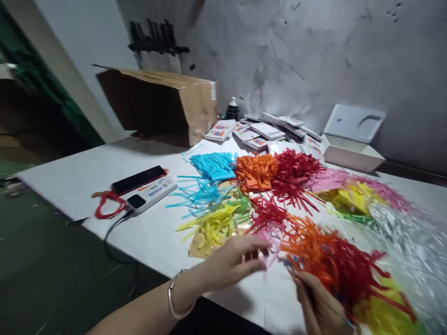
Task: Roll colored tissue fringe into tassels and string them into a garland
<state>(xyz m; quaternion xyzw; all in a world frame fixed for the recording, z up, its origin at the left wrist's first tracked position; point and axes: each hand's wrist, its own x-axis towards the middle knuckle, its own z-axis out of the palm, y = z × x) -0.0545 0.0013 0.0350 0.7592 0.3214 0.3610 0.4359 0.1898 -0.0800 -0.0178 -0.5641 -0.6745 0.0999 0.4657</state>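
My left hand (235, 260), with a silver bangle at its wrist, hovers by the table's front edge, its thumb apart from the bent fingers and nothing seen between them. My right hand (317, 300) is closed in a pinch beside a bunch of orange tissue-paper fringe (310, 249). What the pinch holds is too blurred to make out. A dark red fringe (356, 274) adjoins the orange one. Pale pink strips (272, 237) lie just beyond my left fingertips. Left of them spreads a yellow fringe (214, 228), and farther back are blue (213, 165), orange (256, 170) and red fringes (296, 170).
Clear plastic wrap (415, 251) covers the right side. Behind lie several flat printed packs (267, 130), an open white box (352, 153) and a big cardboard carton (199, 107). A phone (139, 180) and a white cabled device (153, 193) rest on the left.
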